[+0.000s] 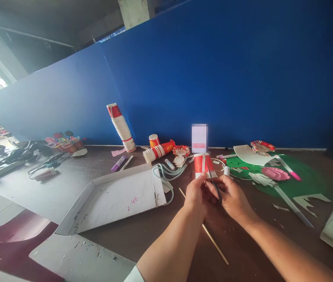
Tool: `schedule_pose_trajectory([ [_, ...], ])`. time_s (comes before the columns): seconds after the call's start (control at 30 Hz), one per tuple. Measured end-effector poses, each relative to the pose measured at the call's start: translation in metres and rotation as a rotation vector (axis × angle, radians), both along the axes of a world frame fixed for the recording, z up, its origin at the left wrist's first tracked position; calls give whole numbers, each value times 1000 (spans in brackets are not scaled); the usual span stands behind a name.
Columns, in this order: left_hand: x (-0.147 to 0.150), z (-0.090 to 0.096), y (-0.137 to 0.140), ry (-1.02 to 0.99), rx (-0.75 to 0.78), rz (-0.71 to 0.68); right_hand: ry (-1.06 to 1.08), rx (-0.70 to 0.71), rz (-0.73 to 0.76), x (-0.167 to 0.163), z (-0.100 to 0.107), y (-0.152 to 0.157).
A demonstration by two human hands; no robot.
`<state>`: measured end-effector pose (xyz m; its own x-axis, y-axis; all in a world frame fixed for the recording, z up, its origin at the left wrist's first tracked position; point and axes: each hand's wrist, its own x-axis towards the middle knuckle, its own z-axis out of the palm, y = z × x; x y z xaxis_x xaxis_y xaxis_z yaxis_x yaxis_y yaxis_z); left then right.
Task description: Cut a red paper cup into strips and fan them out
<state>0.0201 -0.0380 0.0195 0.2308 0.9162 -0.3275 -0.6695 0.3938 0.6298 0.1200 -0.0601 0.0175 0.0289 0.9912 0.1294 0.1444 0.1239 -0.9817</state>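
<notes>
My left hand (196, 192) is closed on a red and white paper cup (201, 164), thumb at its lower rim. My right hand (230, 194) grips a pair of scissors (217, 188) with dark handles. The scissor blades point up and lie against the cup's red side; whether they have cut into it I cannot tell. Beyond the cup is a blurred-out white patch (199, 138). A thin wooden stick (215, 244) lies on the table below my hands.
Left of my hands is a shallow white cardboard box lid (110, 203). Behind it leans a tall stack of paper cups (121, 127), with more cups (159, 151) lying down. A green sheet (295, 180) holding paper scraps and a pink marker (288, 168) is at right. A blue partition (228, 78) stands behind.
</notes>
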Motion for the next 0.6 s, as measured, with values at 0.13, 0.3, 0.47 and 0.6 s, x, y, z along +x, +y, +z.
schedule_pose_trajectory([
  [0.13,0,0,0,-3,-26,-5,4,-7,-5,-1,1,0],
  [0.3,-1,0,0,-22,-59,-19,-35,3,-9,-2,3,0],
  [0.47,-1,-2,2,-29,-40,-30,-64,18,-9,-1,1,1],
  [0.6,-2,-2,2,-28,-17,-44,-98,33,-12,2,-4,3],
])
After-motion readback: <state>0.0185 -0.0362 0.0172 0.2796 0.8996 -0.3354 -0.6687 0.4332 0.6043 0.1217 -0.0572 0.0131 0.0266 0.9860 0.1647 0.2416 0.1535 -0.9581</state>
